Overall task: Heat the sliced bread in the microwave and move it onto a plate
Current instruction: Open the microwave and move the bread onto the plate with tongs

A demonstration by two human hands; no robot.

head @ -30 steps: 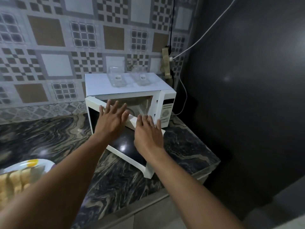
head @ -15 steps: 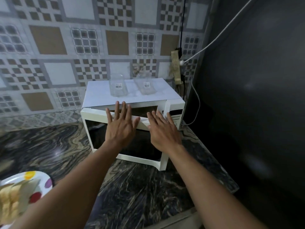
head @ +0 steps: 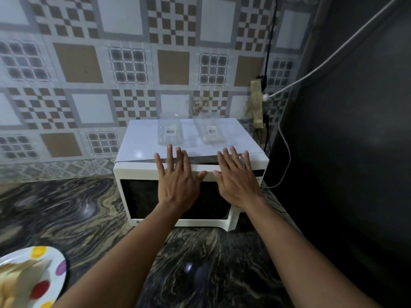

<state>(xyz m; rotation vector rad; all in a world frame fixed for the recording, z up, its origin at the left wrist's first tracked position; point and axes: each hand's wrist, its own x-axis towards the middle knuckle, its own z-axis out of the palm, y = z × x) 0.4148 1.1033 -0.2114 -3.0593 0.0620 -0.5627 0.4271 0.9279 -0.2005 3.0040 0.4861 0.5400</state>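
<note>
Door (head: 142, 196) nearer flush; left hand (head: 178, 187), right hand (head: 238, 185) flat.

Both my bare arms reach forward from the bottom edge of the view, converging a little. My left hand (head: 178, 185) is held flat, back toward me, fingers straight, slightly spread and pointing up. My right hand (head: 239, 183) sits just beside it in the same pose, thumb tips close but apart.

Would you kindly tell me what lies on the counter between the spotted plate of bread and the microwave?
Nothing: in the head view, only bare marbled counter separates the plate from the microwave.
</note>
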